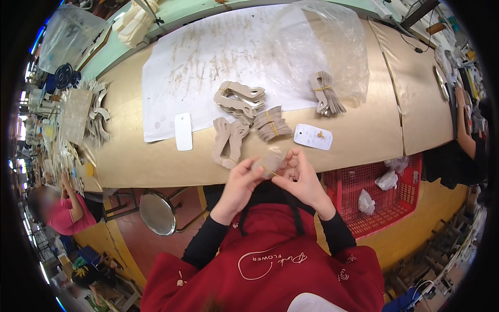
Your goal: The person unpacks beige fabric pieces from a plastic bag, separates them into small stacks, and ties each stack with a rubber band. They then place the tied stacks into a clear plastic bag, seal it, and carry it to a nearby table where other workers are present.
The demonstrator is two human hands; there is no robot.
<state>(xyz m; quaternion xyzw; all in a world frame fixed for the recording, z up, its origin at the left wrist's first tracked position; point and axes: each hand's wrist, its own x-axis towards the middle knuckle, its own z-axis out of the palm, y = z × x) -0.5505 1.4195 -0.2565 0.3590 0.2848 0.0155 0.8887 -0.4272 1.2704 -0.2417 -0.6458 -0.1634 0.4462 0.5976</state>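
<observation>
Brown bench [364, 140] carries banded cardboard stacks [271, 124]; near its edge, both hands [270, 174] grip a small cardboard bundle [271, 162] with a rubber band.

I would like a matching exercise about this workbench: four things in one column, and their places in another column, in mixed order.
Things:
1. white tag with yellow band
2. red crate
3. round metal stool
4. small bundle

Places:
A. under the table, on the left
B. between both hands
C. on the tabletop, right of the bundles
D. under the table edge, on the right

Pairs: 1-C, 2-D, 3-A, 4-B
</observation>
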